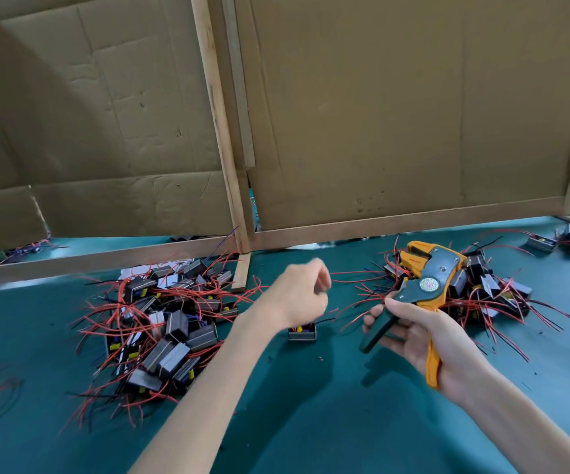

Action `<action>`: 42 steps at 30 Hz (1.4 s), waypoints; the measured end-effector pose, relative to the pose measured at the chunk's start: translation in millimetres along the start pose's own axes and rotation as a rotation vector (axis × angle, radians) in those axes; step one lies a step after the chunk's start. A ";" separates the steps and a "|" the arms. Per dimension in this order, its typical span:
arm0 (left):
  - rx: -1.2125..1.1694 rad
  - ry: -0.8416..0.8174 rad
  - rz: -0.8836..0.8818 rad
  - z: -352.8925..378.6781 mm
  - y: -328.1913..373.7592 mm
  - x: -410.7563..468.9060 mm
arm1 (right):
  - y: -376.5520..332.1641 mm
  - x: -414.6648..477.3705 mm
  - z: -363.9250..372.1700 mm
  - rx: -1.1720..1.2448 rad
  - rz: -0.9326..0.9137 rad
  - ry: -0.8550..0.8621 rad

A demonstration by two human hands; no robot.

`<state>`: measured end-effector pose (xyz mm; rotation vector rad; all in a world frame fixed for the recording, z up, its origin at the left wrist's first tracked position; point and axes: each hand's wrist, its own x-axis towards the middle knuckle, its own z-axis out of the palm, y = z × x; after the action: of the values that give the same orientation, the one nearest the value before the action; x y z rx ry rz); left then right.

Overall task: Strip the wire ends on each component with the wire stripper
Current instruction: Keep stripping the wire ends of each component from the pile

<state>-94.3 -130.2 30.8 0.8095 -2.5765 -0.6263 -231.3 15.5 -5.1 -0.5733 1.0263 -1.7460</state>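
Orange and dark green wire stripper [429, 270], nose up, handles gripped in right hand [423, 340]. Left hand [297, 295] blurry, fingers curled; can't tell what it holds.

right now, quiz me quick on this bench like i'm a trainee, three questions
1. Which hand holds the wire stripper? A) the left B) the right C) neither
2. True or false: a lone component lies on the table between the left pile and the right pile.
3. Fill in: the screen standing behind the piles is made of ____ on a wooden frame.

Key: 1 B, the right hand grips its handles. 2 true. 3 cardboard.
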 end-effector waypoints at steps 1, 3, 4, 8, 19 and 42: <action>0.055 -0.100 -0.041 5.9 -6.4 0.5 | 0.2 -0.3 0.2 -0.003 0.002 -0.003; 0.101 -0.187 -0.064 14.2 -16.4 0.3 | 0.4 -0.7 0.3 -0.011 0.010 -0.006; 0.102 -0.201 -0.059 16.4 -19.4 -0.1 | 0.5 -0.7 0.1 -0.013 0.012 -0.006; 0.038 -0.176 -0.048 19.6 -25.9 -0.2 | 1.3 0.4 -1.4 -0.006 0.007 -0.006; -0.442 0.076 -0.024 9.5 -24.2 1.0 | 2.6 0.3 -3.1 -0.104 0.037 -0.064; -0.466 -0.163 0.114 -46.5 5.5 -20.6 | 1.9 -14.4 -0.2 -0.438 0.107 -0.444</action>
<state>-59.4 -127.6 68.1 0.4686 -2.4389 -1.2370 -224.8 28.4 -5.7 -1.1044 1.0931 -1.2209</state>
